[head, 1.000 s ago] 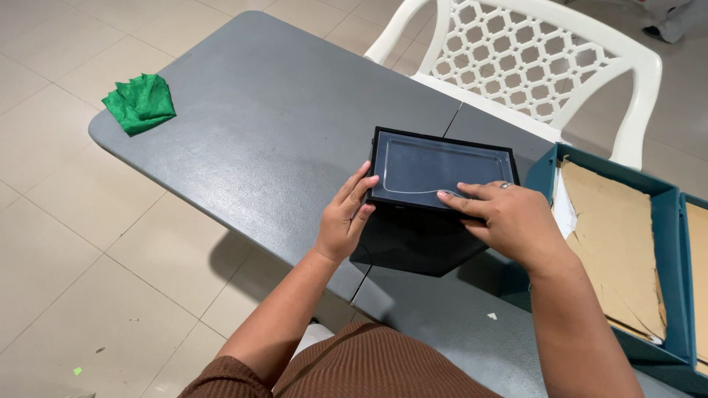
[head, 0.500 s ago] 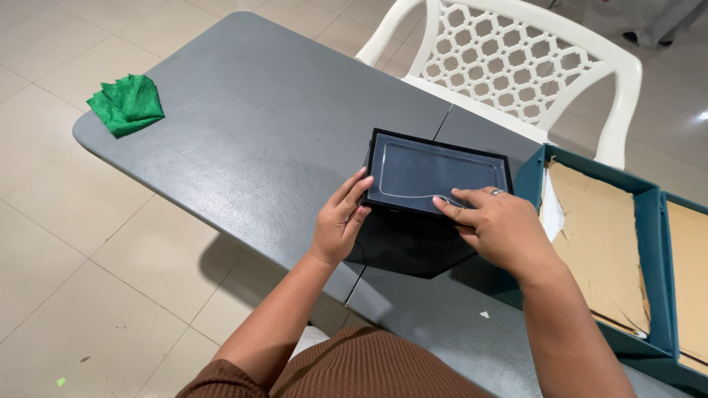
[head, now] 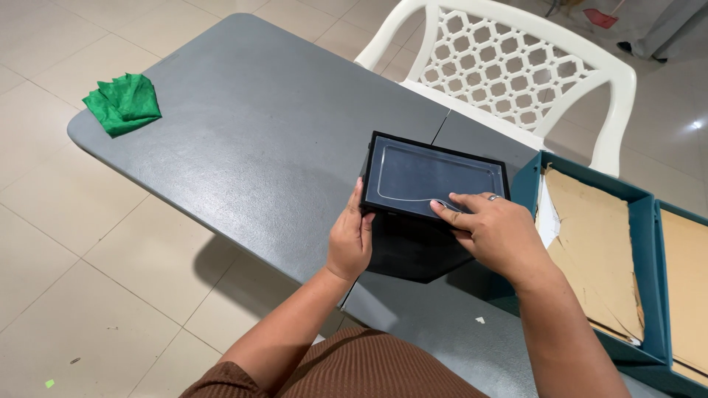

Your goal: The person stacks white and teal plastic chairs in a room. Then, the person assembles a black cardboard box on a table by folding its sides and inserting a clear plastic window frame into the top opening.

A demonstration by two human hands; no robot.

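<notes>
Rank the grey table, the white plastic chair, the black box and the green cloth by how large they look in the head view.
1. grey table
2. white plastic chair, partly hidden behind the table
3. black box, though it is held nearer the camera
4. green cloth

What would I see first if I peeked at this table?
First, the black box with a clear window lid, near the grey table's front edge, held by the left hand and right hand. Then the bright green cloth on the far left corner, and the white plastic chair behind.
</notes>
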